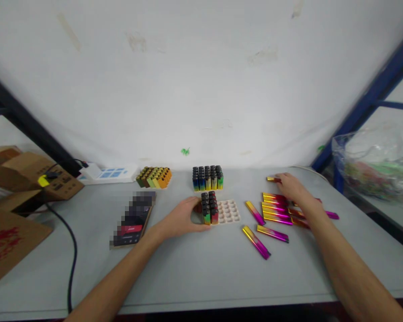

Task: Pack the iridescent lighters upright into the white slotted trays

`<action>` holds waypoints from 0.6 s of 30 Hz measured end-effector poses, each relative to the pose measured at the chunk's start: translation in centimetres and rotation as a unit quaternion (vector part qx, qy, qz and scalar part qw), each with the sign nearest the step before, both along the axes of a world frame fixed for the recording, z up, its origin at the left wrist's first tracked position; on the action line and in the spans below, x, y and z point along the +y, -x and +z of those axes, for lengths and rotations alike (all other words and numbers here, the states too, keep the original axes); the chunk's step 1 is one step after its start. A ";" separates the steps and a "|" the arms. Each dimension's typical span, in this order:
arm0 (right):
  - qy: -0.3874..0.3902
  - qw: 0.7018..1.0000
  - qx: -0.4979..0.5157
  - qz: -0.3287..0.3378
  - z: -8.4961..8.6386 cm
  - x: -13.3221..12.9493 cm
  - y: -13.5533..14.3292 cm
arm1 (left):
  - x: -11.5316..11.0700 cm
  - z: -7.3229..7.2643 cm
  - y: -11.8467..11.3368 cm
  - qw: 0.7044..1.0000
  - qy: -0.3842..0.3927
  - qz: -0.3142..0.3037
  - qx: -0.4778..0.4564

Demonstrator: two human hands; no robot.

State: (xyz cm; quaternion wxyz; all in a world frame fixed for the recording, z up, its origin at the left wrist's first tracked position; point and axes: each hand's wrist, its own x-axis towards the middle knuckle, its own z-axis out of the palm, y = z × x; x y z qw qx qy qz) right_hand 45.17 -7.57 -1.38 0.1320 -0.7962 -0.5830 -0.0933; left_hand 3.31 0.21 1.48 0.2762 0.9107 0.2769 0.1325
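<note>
My left hand [181,219] curves around the left side of a white tray [229,212], thumb and fingers at two rows of lighters [210,208] with black tops that stand in it. The tray's right part shows bare sockets. At the right, my right hand [290,188] has its fingertips closed on a gold-ended lighter [272,179]. Below that hand lie several gold and magenta lighters [275,213] side by side, partly hidden by my forearm. Loose ones [256,242] of the same colours lie between the tray and that group.
Behind the tray stands a block of blue, yellow and green lighters [207,179], with a yellow and orange block [154,177] to its left. A phone [133,219], power strip [110,173], black cable [74,250] and cardboard boxes [16,241] are at the left. Plastic bag [379,161] far right.
</note>
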 end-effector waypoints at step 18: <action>-0.135 0.851 0.476 0.176 3.8 -0.4 9.4 | -0.1 0.0 0.1 1.000 0.012 0.007 0.000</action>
